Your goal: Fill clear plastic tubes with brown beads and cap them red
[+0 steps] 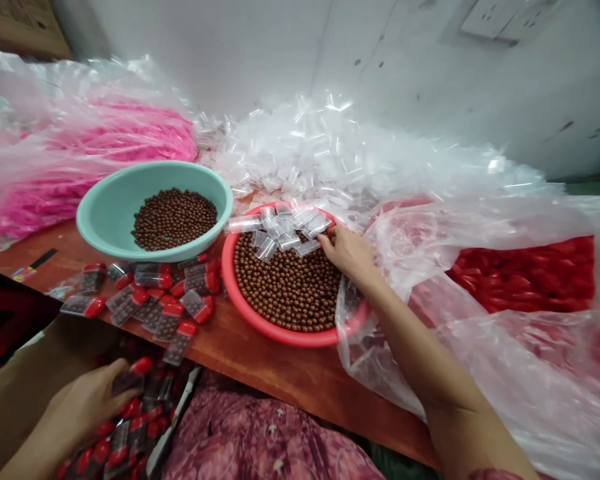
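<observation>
My right hand (347, 252) reaches into a red bowl (280, 331) full of small brown balls. Its fingertips touch the small clear bags (280, 230) lying on the balls at the bowl's far side; the fingers are curled and I cannot see whether they hold one. My left hand (87, 400) is low at the front left, below the table edge. It grips a filled packet with a red piece (135, 373) over a box holding several such packets (125, 433).
A teal bowl (110, 207) of brown balls stands left of the red bowl. Several filled packets (155, 300) lie on the wooden table (275, 373). A heap of clear bags (330, 153) is behind, pink pieces in plastic (95, 153) at the left, red pieces in plastic (525, 273) at the right.
</observation>
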A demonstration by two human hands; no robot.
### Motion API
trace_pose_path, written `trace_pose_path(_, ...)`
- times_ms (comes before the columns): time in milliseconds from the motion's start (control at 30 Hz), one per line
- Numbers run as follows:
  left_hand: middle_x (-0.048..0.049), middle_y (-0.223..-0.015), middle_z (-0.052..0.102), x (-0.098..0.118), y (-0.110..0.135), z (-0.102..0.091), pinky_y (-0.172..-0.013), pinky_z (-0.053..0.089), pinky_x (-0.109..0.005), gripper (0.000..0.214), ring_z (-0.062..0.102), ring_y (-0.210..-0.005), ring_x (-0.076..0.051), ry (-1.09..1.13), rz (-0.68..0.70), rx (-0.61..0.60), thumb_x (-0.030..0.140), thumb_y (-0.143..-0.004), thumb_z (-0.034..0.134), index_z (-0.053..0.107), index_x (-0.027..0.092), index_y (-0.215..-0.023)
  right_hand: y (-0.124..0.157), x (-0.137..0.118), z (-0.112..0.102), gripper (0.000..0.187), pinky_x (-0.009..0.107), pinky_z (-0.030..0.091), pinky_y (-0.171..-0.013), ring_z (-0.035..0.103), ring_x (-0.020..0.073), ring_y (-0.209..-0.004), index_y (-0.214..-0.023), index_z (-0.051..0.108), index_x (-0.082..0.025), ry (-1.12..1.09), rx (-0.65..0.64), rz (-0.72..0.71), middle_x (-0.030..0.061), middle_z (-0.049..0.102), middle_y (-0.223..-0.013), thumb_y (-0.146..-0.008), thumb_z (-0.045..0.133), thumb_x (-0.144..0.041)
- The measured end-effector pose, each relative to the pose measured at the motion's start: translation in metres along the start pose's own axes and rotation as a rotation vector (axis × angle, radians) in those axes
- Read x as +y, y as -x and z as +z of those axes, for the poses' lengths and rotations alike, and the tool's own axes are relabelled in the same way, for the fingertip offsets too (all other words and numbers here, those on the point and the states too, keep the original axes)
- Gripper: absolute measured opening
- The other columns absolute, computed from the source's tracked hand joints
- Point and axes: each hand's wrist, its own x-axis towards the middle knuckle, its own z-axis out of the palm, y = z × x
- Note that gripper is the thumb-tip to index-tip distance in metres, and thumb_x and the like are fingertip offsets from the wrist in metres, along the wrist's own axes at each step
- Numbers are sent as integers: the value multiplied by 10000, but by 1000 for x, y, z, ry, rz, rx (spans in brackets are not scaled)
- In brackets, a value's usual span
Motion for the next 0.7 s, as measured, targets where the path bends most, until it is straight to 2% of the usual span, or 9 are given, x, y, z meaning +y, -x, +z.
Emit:
trace_pose_path(67,51,-662,705,-6,-1,-8,-518,491,-242,150,671,-587,-177,-54,91,21,262,-740,496,634,279,-684,0,-2,3,311,322,435,-707,644,263,-888,-981,632,-164,-17,0,21,130,699,-967,-869,435,-376)
trace_pose_path(133,-4,-785,724,14,-16,-22,-642,525,-275,189,686,-701,-188,-81,181,153,281,-808,462,645,248,-775,2,-4,5,260,306,427,-699,647,248,-883,-949,642,-180,-51,1,34,107,708,-945,-856,443,-320)
trace_pose_path(233,-51,-876,704,72,-61,-40,-726,500,-281,214,658,-788,-179,-133,419,380,239,-878,431,634,185,-923,9,-3,6,271,315,428,-713,642,254,-891,-961,647,-178,-84,18,44,102,707,-949,-865,445,-329)
trace_pose_path(300,-70,-1008,684,113,-100,-45,-773,470,-296,297,624,-879,-183,-228,677,437,131,-885,383,626,190,-1044,13,-1,8,303,328,432,-725,632,258,-895,-1032,633,-165,-75,64,29,113,696,-975,-888,410,-310)
trace_pose_path(367,-83,-1072,659,148,-142,-44,-742,444,-308,299,590,-854,-184,-326,946,369,124,-894,387,630,199,-1049,16,4,12,332,328,434,-756,608,245,-943,-1114,614,-163,-52,121,-94,119,667,-1060,-886,375,-199)
trace_pose_path(400,-82,-1115,642,162,-162,-41,-756,432,-310,286,574,-871,-181,-357,1037,306,121,-893,404,633,207,-1041,17,7,14,364,327,432,-782,588,237,-980,-1137,611,-169,-38,141,-196,120,643,-1116,-869,367,-139)
trace_pose_path(500,-69,-1126,626,190,-209,-33,-822,398,-306,243,544,-900,-162,-395,1192,107,112,-883,449,648,217,-977,15,16,20,400,348,413,-861,522,241,-1051,-1131,641,-188,6,172,-461,121,587,-1193,-834,393,-83)
trace_pose_path(600,-75,-995,654,204,-226,-28,-836,383,-310,212,550,-890,-169,-451,1229,24,132,-886,463,656,201,-942,11,23,24,321,392,405,-862,500,263,-1019,-1051,678,-201,12,212,-505,128,592,-1128,-854,429,-157)
trace_pose_path(700,-104,-873,672,210,-215,-25,-776,398,-319,199,573,-814,-187,-508,1227,-30,148,-884,459,657,145,-887,8,27,27,256,427,383,-890,478,279,-1057,-987,673,-200,-54,298,-464,130,582,-1163,-875,445,-229)
